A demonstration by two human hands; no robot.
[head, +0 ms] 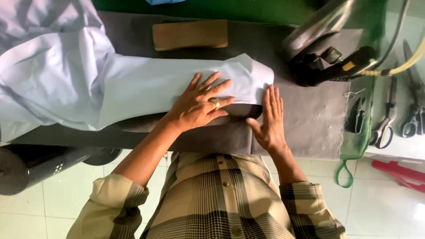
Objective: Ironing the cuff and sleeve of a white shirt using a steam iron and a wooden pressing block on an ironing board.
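A pale blue garment (88,84) lies across a grey padded ironing board (310,128), with its sleeve stretched out to the right. My left hand (201,104), wearing a gold ring, lies flat with fingers spread on the sleeve near its cuff end. My right hand (271,119) stands on its edge, fingers straight, against the sleeve's end (256,77) and the grey cover. Neither hand holds anything.
An iron (327,53) with its cord rests at the board's far right. A brown wooden block (190,34) lies at the back. Several scissors (389,119) hang or lie to the right. A black cylinder (26,168) sits lower left, a red object (398,172) lower right.
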